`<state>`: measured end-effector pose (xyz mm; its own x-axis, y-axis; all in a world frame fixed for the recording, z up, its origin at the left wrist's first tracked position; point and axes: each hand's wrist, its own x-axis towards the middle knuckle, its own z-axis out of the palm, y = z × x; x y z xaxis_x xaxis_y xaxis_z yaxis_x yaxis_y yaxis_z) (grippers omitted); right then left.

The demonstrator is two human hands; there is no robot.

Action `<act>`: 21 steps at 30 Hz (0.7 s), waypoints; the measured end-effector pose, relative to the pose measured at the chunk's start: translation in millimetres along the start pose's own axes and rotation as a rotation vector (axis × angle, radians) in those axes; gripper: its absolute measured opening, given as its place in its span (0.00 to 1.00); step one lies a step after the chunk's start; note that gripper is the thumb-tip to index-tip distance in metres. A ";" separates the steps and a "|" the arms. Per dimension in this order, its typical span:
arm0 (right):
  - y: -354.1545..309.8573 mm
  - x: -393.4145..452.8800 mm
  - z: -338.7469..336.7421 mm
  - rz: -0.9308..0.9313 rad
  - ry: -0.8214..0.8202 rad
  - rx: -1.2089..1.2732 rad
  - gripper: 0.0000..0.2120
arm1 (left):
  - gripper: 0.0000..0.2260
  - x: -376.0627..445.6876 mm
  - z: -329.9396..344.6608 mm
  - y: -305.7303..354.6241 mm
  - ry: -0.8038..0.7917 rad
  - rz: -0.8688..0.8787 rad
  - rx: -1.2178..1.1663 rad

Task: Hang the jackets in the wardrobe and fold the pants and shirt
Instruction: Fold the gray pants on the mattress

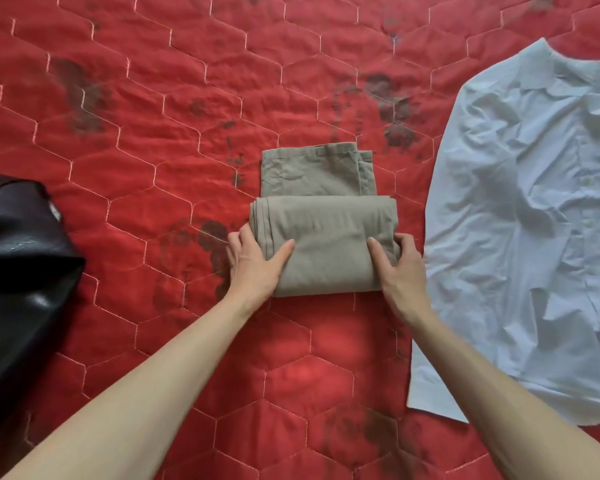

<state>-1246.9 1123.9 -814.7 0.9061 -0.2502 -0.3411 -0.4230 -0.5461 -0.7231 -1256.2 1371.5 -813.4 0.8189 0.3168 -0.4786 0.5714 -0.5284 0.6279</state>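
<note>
Hands grip the side edges of the khaki pants (321,233) mid-bed on the red quilt (153,116), left hand (255,263) and right hand (397,268) thumbs on top, and should roll the folded bundle squarely over the remaining cuffs, keeping edges aligned.

a home, most likely a bedroom. a red quilt (153,98) with stitched hexagons and a faded dark flower print fills the whole view like a bed cover. clothes lie on it: folded khaki pants (323,216), a creased pale blue shirt (520,237), and a black leather jacket (18,271) at the left edge.
</note>
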 end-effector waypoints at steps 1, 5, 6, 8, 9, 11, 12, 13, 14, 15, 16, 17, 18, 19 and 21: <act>-1.6 0.5 4.2 -0.048 0.032 -0.107 0.23 | 0.38 0.2 1.8 1.0 0.026 0.013 0.041; -4.8 -2.1 5.4 -0.134 0.060 -0.409 0.28 | 0.39 -19.5 3.7 -1.4 0.284 0.277 0.332; -4.4 -0.5 3.3 -0.125 0.033 -0.461 0.28 | 0.36 -25.3 3.1 -5.2 0.295 0.415 0.413; -3.6 4.5 0.8 -0.146 -0.013 -0.564 0.27 | 0.37 -34.3 1.6 -16.6 0.186 0.603 0.544; -3.9 6.8 -0.4 -0.164 -0.023 -0.605 0.27 | 0.41 -37.2 0.2 -22.5 0.116 0.632 0.610; -5.3 8.5 -1.6 -0.158 -0.038 -0.610 0.27 | 0.49 -40.8 -3.4 -31.9 0.005 0.638 0.758; -5.3 8.2 -1.7 -0.143 -0.045 -0.565 0.27 | 0.51 -41.6 -3.9 -34.6 -0.028 0.631 0.817; -4.8 6.8 -2.4 -0.143 -0.041 -0.491 0.27 | 0.53 -41.7 -3.3 -34.7 -0.042 0.624 0.854; -3.3 4.5 -3.8 -0.177 -0.024 -0.410 0.29 | 0.53 -41.1 -1.8 -31.8 -0.044 0.614 0.880; -0.9 0.6 -6.4 -0.248 -0.009 -0.353 0.32 | 0.53 -40.3 0.5 -27.4 -0.040 0.597 0.907; 2.5 -3.9 -9.7 -0.337 -0.017 -0.336 0.37 | 0.52 -40.1 2.3 -22.1 -0.036 0.578 0.935; 7.8 -8.9 -13.1 -0.427 -0.055 -0.361 0.42 | 0.50 -40.1 3.6 -16.9 -0.035 0.559 0.960; 14.4 -14.5 -15.8 -0.503 -0.109 -0.413 0.47 | 0.49 -40.3 3.9 -12.4 -0.038 0.544 0.969; 19.3 -19.1 -17.6 -0.553 -0.162 -0.479 0.51 | 0.46 -40.7 3.6 -9.5 -0.044 0.535 0.959; 22.9 -21.5 -19.1 -0.560 -0.215 -0.565 0.55 | 0.40 -43.4 -0.1 -5.5 -0.066 0.524 0.894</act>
<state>-1275.9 1101.5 -812.5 0.9371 0.3059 -0.1683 0.2098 -0.8787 -0.4289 -1294.8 1360.7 -795.9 0.9333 -0.1507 -0.3260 -0.1261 -0.9874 0.0953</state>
